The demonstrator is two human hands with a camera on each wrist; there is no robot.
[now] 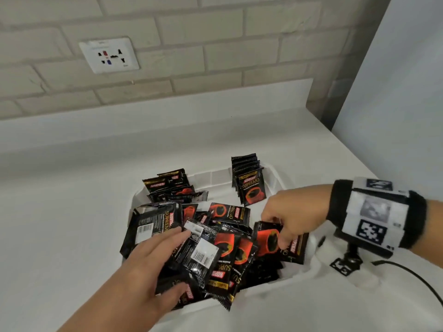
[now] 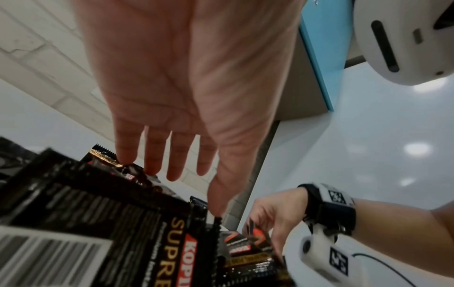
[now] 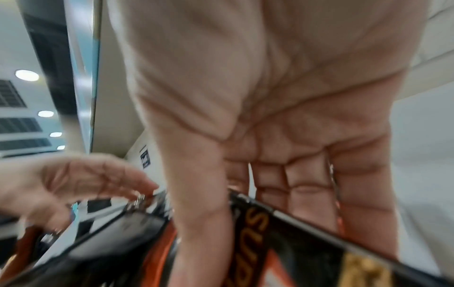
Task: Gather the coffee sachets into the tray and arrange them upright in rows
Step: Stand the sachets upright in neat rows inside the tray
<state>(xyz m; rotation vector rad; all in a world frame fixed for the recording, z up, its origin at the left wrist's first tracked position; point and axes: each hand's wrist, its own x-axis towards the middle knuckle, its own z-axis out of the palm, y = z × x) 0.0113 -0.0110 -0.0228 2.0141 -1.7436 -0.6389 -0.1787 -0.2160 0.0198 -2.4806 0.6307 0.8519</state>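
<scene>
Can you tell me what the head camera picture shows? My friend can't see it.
Two hands reach into a white tray heaped with black coffee sachets: the right hand pinches one sachet, and the left hand lies flat on the pile. A few sachets stand upright in the far corner.

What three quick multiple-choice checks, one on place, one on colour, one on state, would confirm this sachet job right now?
1. Where does the upright row of sachets stand?
A. tray's far right corner
B. on the counter outside the tray
C. tray's near left corner

2. The tray is:
A. blue
B. white
C. black

3. The right hand is:
A. idle and open
B. flat on the counter
C. pinching a sachet

Answers: 1 A, the neat stack stands against the tray's far right wall. 2 B, its rim is white. 3 C, thumb and fingers grip the held sachet.
</scene>
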